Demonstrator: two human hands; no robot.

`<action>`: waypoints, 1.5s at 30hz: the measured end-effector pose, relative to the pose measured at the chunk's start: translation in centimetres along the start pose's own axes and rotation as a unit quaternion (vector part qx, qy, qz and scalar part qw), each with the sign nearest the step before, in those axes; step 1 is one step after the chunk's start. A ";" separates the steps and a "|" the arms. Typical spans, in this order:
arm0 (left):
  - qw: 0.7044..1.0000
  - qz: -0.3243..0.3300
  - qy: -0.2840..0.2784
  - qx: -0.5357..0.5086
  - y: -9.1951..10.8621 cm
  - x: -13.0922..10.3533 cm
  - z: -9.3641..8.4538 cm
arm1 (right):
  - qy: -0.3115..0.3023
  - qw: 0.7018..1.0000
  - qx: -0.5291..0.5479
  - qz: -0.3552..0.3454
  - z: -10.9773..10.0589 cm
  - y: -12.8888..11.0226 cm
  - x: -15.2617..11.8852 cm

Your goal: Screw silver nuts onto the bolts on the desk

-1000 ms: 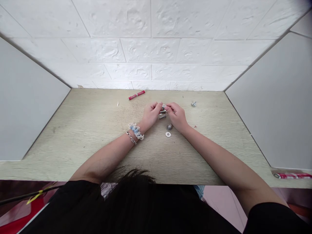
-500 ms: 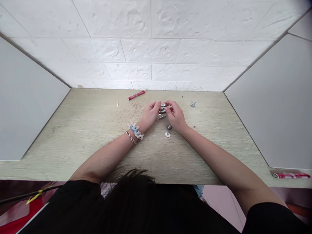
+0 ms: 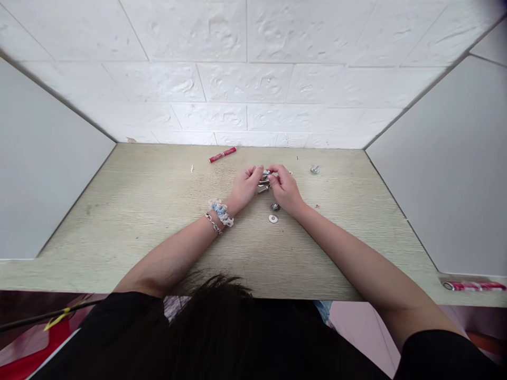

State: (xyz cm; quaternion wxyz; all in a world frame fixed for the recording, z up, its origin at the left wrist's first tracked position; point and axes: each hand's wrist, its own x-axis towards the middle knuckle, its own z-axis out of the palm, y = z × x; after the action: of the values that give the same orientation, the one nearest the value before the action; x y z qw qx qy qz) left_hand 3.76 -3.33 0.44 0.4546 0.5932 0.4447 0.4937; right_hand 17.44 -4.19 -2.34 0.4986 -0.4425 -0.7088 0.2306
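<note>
Looking down, I see the pale wood-grain table (image 3: pixel 158 221) boxed in by a white embossed brick wall (image 3: pixel 245 79) and grey side panels (image 3: pixel 455 169). My left hand (image 3: pixel 245 186) and right hand (image 3: pixel 285 189) meet near the table's middle, fingertips pinched from both sides on a small cluster of silver metal bolt hardware (image 3: pixel 264 180). It sits between the two hands, just above the table; its long axis seems to run roughly left to right, though it is too small for me to tell which end is the head. A blue-white scrunchie (image 3: pixel 222 212) and a chain bracelet (image 3: pixel 213 224) circle the left wrist. A red marker pen (image 3: pixel 222 154) lies near the wall. Just below the right hand lie a flat silver washer (image 3: pixel 273 218) and a silver nut (image 3: pixel 274 206); a silver bolt (image 3: pixel 315 169) lies off to the right.
</note>
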 end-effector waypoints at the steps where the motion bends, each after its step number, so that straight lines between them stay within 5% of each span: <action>1: 1.000 0.002 -0.001 0.007 0.0 0.0 0.0 | -0.002 1.000 -0.005 -0.001 0.0 0.0 0.0; 12: 0.999 0.024 -0.009 0.038 -0.2 -0.2 0.1 | 0.007 1.000 -0.029 -0.004 -0.1 -0.3 0.2; 21: 0.999 -0.007 0.003 -0.032 0.0 0.1 0.1 | 0.024 1.000 0.002 -0.004 -0.1 -0.5 -0.1; 36: 0.995 0.029 -0.013 0.091 -0.3 -0.4 0.1 | -0.004 0.999 -0.019 0.027 -0.2 -0.8 0.1; 45: 0.999 0.031 -0.007 0.042 -0.2 -0.3 0.1 | 0.008 1.000 -0.003 0.023 -0.2 -0.8 -0.1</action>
State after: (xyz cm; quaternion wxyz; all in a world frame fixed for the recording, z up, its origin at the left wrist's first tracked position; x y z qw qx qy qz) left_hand 3.77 -3.54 0.19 0.4166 0.6288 0.4435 0.4841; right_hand 17.32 -4.66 -1.72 0.4979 -0.4617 -0.6951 0.2362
